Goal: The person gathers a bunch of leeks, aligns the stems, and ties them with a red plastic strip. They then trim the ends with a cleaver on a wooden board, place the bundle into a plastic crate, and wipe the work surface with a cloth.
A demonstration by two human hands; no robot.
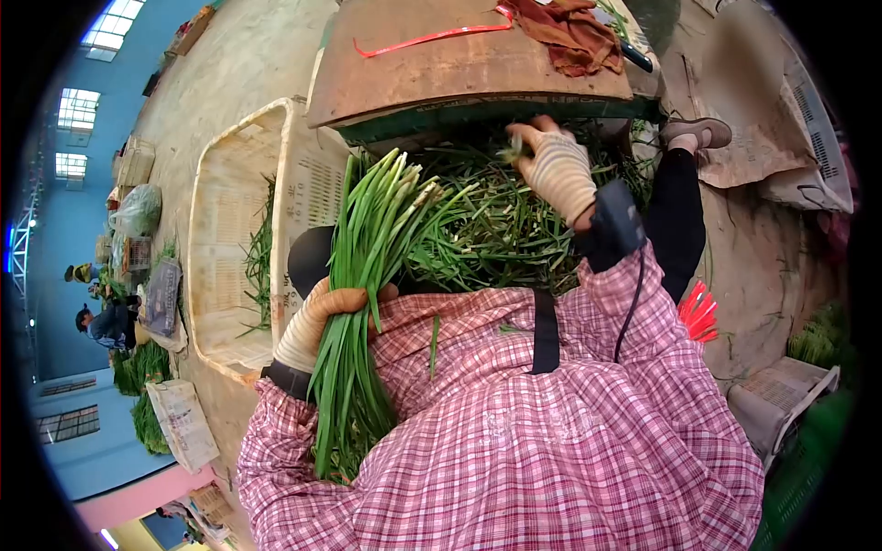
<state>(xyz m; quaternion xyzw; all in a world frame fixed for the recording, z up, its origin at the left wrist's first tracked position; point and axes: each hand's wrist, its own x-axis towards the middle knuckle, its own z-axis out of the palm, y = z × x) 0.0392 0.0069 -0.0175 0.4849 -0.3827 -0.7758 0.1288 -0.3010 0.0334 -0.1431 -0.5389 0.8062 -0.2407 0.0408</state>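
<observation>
A bunch of garlic chives (pixel 367 248) stands upright on the left, pale cut ends at the top and green leaves hanging down along my sleeve. My left hand (pixel 335 308), in a striped glove with tan fingers, is wrapped round its middle. At the front edge of the wooden board, my right hand (pixel 551 165), also gloved, hovers over a heap of loose chive leaves and trimmings (pixel 487 225). Its fingers are curled together, with a small blurred pale-green bit at their tips. I cannot make out exactly what that is.
A white plastic crate (pixel 234 239) with some loose leaves stands at left. On the wooden board (pixel 441 78) lie a red strap (pixel 432 39), a brown cloth (pixel 574 37) and a dark handle (pixel 636 57). Red strips (pixel 700 314) hang at my right. Other people are in the left distance.
</observation>
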